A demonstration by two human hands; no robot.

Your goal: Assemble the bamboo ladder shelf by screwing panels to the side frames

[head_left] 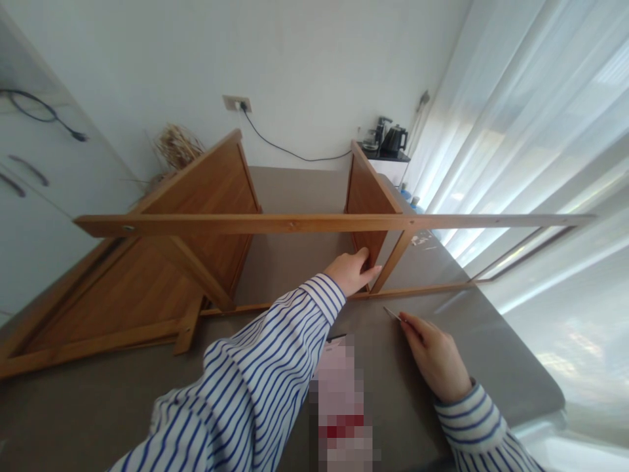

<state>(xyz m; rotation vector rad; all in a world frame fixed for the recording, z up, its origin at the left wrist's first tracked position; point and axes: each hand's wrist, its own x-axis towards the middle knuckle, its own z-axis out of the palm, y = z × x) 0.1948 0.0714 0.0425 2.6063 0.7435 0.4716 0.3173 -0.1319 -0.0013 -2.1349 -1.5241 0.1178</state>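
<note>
A wooden frame (314, 223) lies on its side across the table, with a left wooden board (206, 177) and a right wooden board (371, 180) running back from it. My left hand (350, 272) reaches through the frame and grips the near edge of the right board, close to a short crosspiece (393, 259). Some of its fingers are hidden. Just in front of the lower rail, my right hand (437, 354) pinches a thin metal tool (392, 314), its tip pointing up and left. The tool's exact kind cannot be made out.
Under my left forearm lies a phone-like object with a pixelated surface (341, 393). Another framed wooden panel (98, 301) leans at left. A black kettle (394, 139) stands at the back right. A cable (295, 156) crosses behind the boards. Sheer curtains (540, 131) hang beside the grey table (491, 354).
</note>
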